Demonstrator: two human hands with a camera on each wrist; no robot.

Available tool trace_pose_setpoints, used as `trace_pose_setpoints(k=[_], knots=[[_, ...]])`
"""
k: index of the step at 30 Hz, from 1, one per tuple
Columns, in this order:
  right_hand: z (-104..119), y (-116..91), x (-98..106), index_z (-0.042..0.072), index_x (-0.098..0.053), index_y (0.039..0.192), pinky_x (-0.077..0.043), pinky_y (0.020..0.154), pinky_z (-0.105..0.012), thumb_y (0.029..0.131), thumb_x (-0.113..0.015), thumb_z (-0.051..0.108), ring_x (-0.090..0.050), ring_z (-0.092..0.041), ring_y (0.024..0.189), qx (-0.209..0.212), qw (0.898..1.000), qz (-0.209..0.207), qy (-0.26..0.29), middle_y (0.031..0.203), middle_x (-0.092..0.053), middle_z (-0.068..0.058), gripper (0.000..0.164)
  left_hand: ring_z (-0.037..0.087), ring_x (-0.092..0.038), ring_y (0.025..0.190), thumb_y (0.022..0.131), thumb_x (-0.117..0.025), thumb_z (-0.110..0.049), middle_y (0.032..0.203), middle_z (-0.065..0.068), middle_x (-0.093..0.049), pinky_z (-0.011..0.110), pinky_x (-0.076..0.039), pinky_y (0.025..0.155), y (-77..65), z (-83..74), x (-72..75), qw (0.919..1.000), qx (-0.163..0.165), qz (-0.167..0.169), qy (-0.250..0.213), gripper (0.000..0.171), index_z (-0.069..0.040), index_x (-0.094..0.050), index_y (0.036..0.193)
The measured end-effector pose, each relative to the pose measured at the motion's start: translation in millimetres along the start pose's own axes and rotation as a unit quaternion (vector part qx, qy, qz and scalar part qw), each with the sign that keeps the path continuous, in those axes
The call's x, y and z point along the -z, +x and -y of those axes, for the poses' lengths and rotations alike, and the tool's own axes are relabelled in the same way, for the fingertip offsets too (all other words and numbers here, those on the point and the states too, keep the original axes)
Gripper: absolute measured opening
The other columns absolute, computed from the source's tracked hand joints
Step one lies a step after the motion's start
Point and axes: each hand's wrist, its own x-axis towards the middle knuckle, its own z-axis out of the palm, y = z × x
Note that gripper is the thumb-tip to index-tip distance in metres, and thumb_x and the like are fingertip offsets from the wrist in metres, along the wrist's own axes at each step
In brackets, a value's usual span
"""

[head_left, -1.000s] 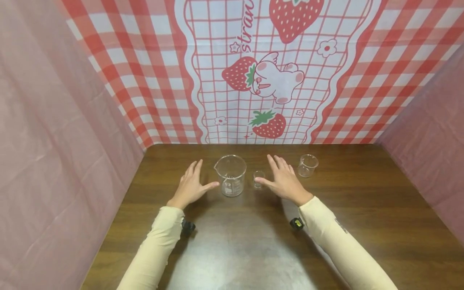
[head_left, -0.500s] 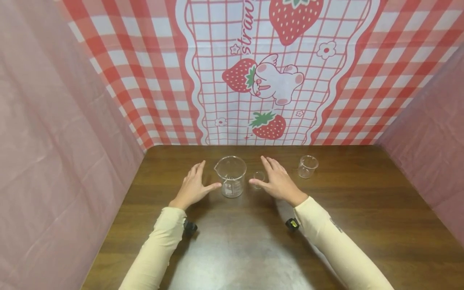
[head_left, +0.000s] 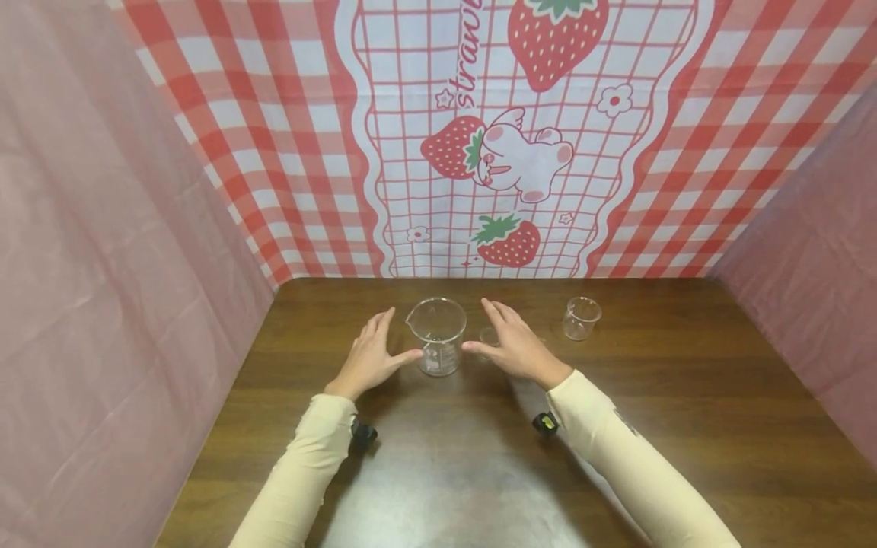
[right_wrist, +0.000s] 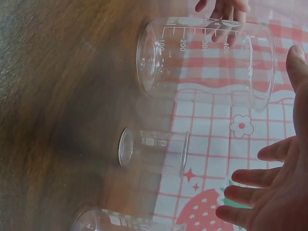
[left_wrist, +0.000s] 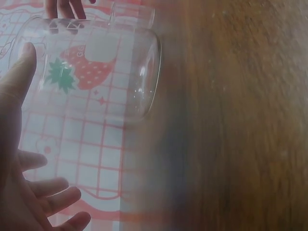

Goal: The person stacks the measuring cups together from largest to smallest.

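Note:
A large glass beaker (head_left: 438, 335) with a pouring lip and white volume marks stands upright on the table between the two hands. On its left is my left hand (head_left: 370, 356), fingers spread, thumb tip right by the beaker wall. To its right, my right hand (head_left: 515, 344) is held with fingers extended and thumb pointing at the beaker. A small beaker (right_wrist: 153, 148) stands between the large one and the right hand's side, partly hidden behind that hand in the head view. Neither hand grips anything.
Another beaker (head_left: 581, 318), middle-sized, stands at the right of the wooden table (head_left: 452, 464). A red-and-white strawberry cloth (head_left: 507, 152) hangs behind the table's far edge. Pink curtains (head_left: 123, 304) close in both sides.
My right hand has moved left past the small beaker, toward the large one. The left hand has shifted slightly right. The beakers have stayed in place.

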Motion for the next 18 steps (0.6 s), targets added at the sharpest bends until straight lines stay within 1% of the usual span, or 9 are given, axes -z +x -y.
trace_pose_setpoints(k=[6, 13, 18], knots=[[2.2, 4.9, -3.6, 0.004, -0.02, 0.155, -0.029, 0.118, -0.058, 0.086, -0.065, 0.055, -0.029, -0.041, 0.144, -0.002, 1.0, 0.014, 0.019, 0.156, -0.029, -0.024, 0.097, 0.041, -0.032, 0.142, 0.077, -0.071, -0.063, 0.155, 0.021, -0.031, 0.063, -0.026, 0.117, 2.6, -2.6, -3.1, 0.9999, -0.006, 0.001, -0.009, 0.106, -0.012, -0.021, 0.155], [6.8, 7.3, -5.8, 0.003, -0.022, 0.154, -0.029, 0.117, -0.058, 0.086, -0.067, 0.053, -0.031, -0.042, 0.143, 0.013, 0.999, 0.012, 0.029, 0.155, -0.032, -0.025, 0.096, 0.041, -0.032, 0.142, 0.077, -0.073, -0.06, 0.155, 0.021, -0.031, 0.065, -0.025, 0.116, 4.2, -4.4, -5.4, 0.9995, -0.02, -0.008, -0.023, 0.103, -0.011, -0.025, 0.154], [8.6, 9.6, -8.0, 0.002, -0.022, 0.153, -0.029, 0.118, -0.057, 0.085, -0.069, 0.052, -0.032, -0.041, 0.143, 0.016, 0.999, 0.013, 0.034, 0.155, -0.033, -0.024, 0.097, 0.041, -0.033, 0.142, 0.078, -0.073, -0.058, 0.158, 0.019, -0.029, 0.063, -0.03, 0.114, 4.8, -5.6, -6.4, 0.9988, -0.027, -0.003, -0.041, 0.102, -0.008, -0.024, 0.154]])
